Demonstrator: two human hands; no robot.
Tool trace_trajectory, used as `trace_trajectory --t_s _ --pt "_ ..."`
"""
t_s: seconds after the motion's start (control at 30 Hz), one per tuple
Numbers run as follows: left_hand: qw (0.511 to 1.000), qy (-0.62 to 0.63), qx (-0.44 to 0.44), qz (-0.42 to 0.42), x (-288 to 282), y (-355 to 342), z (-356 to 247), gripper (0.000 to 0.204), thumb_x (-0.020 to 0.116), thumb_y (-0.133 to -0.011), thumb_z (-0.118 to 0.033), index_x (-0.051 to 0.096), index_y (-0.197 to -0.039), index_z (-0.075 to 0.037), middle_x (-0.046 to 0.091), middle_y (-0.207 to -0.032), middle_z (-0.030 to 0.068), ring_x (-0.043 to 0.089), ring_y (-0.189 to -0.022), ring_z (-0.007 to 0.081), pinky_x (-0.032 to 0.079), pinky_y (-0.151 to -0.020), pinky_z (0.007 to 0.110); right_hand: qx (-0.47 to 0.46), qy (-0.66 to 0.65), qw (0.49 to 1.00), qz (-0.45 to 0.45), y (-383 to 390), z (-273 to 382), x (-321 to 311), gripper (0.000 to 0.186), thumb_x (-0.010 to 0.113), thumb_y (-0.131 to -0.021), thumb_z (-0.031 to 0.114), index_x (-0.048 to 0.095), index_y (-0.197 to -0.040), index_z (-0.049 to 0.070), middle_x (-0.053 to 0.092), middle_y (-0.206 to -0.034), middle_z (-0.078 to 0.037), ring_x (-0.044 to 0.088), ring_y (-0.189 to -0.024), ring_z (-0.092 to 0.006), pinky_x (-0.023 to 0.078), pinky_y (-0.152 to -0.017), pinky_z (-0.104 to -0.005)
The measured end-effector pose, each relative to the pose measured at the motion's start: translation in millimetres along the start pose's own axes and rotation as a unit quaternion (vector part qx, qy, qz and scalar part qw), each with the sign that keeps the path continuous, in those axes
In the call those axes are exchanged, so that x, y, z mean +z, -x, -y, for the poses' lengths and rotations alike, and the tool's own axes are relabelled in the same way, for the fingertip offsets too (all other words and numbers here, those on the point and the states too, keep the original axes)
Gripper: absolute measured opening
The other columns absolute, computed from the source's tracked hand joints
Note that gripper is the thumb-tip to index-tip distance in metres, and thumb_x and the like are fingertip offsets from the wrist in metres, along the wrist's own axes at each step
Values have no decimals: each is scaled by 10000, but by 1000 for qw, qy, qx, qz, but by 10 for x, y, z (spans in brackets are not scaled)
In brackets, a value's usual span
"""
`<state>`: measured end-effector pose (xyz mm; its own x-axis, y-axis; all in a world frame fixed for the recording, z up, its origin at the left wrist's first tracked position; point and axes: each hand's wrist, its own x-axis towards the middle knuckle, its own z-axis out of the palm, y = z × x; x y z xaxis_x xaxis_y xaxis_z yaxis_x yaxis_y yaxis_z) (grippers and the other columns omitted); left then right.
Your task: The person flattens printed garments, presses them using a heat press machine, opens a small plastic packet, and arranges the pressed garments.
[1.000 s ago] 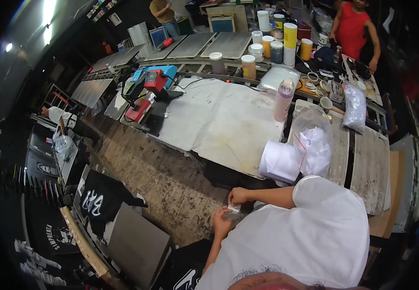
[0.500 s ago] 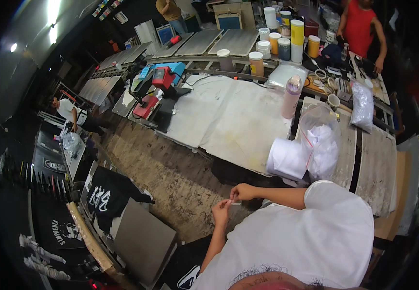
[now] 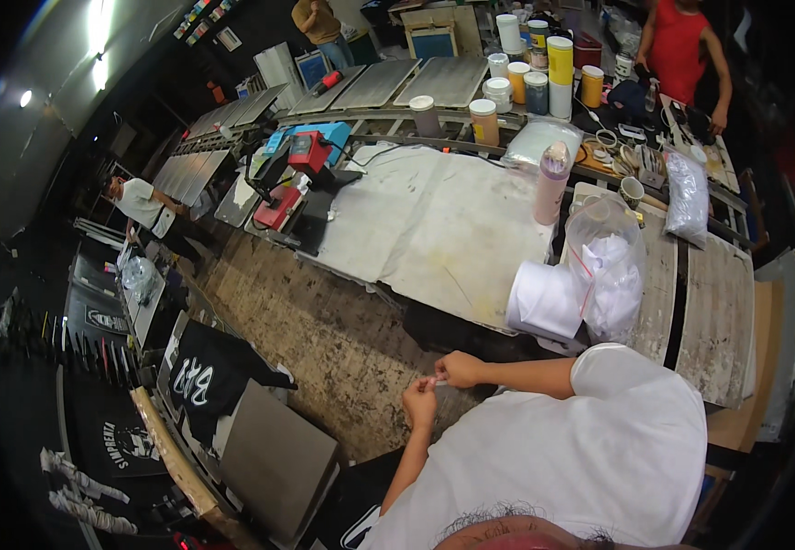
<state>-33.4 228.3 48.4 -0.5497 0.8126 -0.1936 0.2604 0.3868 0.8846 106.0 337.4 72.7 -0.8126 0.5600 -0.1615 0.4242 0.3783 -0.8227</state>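
Observation:
My left hand (image 3: 419, 401) and my right hand (image 3: 460, 368) meet in front of my white shirt, above the worn floor. Both are closed, with thumbs and fingers pinched together at the tips. A small whitish bit (image 3: 440, 383) shows between the fingertips, too small to name. Beyond my right hand, at the near edge of the cloth-covered table (image 3: 416, 211), lie a roll of white material (image 3: 541, 301) and a clear plastic bag (image 3: 613, 275) with white stuff in it. Neither hand touches them.
To the left are a grey flat board (image 3: 278, 454) and a black printed shirt (image 3: 219, 371). A red heat press (image 3: 308, 151) stands on the table's far left, with a pink bottle (image 3: 553, 183) at its right. Several ink jars (image 3: 559, 78) and a person in red (image 3: 681, 50) are behind.
My hands stay pinched together, with the fingertips shifted slightly. At the far left, the person in white has straightened and turned beside the bench.

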Motion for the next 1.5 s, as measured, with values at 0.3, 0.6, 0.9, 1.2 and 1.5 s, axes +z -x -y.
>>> trace_trajectory --t_s 0.3,0.6,0.9,1.2,1.5 --pt "994 104 -17 28 -82 63 1 158 725 -823 -111 703 -922 11 675 -785 54 601 -713 117 479 -686 256 54 -57 996 -36 9 -198 27 241 752 -757 261 713 -859 46 685 -766 -151 673 -732 -285 511 -671 -385" --pt "971 204 -104 65 -168 34 230 164 727 -833 -92 692 -937 29 655 -795 24 566 -691 100 442 -647 231 9 -62 998 5 -11 -206 65 216 744 -760 243 710 -857 53 696 -783 -126 674 -733 -262 511 -674 -365" --pt "961 239 -113 80 -262 15 152 189 740 -820 -87 691 -956 36 655 -798 33 575 -701 99 451 -655 228 26 -97 995 -23 -39 -201 12 175 747 -742 203 728 -819 46 679 -676 -93 652 -621 -193 500 -613 -335" --pt "951 289 -106 44 -331 58 256 191 728 -824 -71 690 -967 49 659 -806 35 581 -705 103 461 -671 230 80 -134 987 32 -80 31 -132 208 738 -760 225 728 -870 48 701 -745 -86 654 -675 -167 503 -655 -323" --pt "934 316 -164 33 -454 81 263 251 726 -846 -110 662 -1037 41 647 -832 39 594 -712 114 484 -662 239 3 -53 998 12 -330 77 -30 227 725 -743 246 723 -874 61 690 -740 -99 649 -670 -208 498 -659 -335"
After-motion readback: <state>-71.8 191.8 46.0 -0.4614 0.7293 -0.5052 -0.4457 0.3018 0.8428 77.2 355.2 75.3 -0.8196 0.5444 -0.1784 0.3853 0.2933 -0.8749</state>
